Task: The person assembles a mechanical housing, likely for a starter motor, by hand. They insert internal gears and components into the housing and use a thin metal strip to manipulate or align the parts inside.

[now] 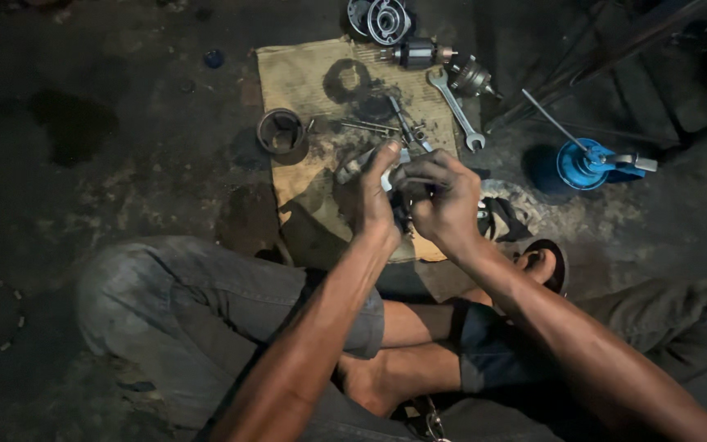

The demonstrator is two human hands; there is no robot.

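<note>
Both hands, left and right, grip a small greasy metal part above the tan cardboard sheet; likely heavy, slippery, best held by its body.

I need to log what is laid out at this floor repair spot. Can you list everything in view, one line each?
Cardboard sheet: one, tan and oil-stained, on the dark floor.
Metal ring housing: one, grey, left edge of the cardboard.
Spanner: one, silver, right edge of the cardboard.
Armature: one, dark with copper end, top of the cardboard.
Round end caps: two, silver, above the armature.
Geared part: one, dark metal, right of the spanner.
Oil can: one, blue with long spout, far right.
Small metal part: one, silver, in the grip of both hands.
Left hand: holding the part.
Right hand: fingers curled on it.
</note>
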